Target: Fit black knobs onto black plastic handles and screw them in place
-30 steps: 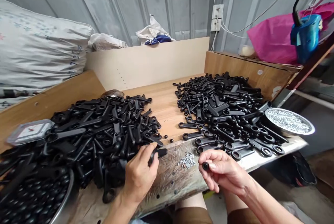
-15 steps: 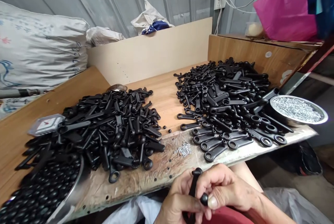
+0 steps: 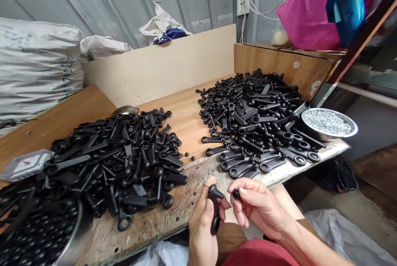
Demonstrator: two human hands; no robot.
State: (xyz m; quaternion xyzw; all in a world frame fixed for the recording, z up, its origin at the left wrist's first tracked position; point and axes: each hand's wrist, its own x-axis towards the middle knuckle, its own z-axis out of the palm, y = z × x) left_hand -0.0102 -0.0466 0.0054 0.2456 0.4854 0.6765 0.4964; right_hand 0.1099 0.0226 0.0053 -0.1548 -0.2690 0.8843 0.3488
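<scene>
The left hand (image 3: pixel 203 224) is raised from below with its back turned partly to the camera, and a black, elongated plastic-looking lever (image 3: pixel 215 206) with a rounded knob end is clamped between its thumb and fingers. The lever is held nearly upright, slightly tilted, and its knob end is left protruding above the thumb, turned toward the other hand. By the right hand (image 3: pixel 259 206), reached in from the lower right, a small, round black ball (image 3: pixel 236 194) is pinched between thumb and index finger; the remaining fingers are loosely curled beneath it. Ball and lever are held apart, with a narrow gap left between the two sets of fingertips.

Both hands are held at the near edge of the light-brown wooden table (image 3: pixel 186 123), partly over the lap. Just beyond the left fingertips, a small heap of thin silver metal pins (image 3: pixel 214 172) is partly covered in view. Farther out, a bare wooden lane is left open between the large left pile of black levers (image 3: pixel 124 150) and the similar right pile of black levers (image 3: pixel 254 111). To the right of the right fingers, a round metal bowl (image 3: pixel 355 129) filled with silver pins is set near the table's edge.
</scene>
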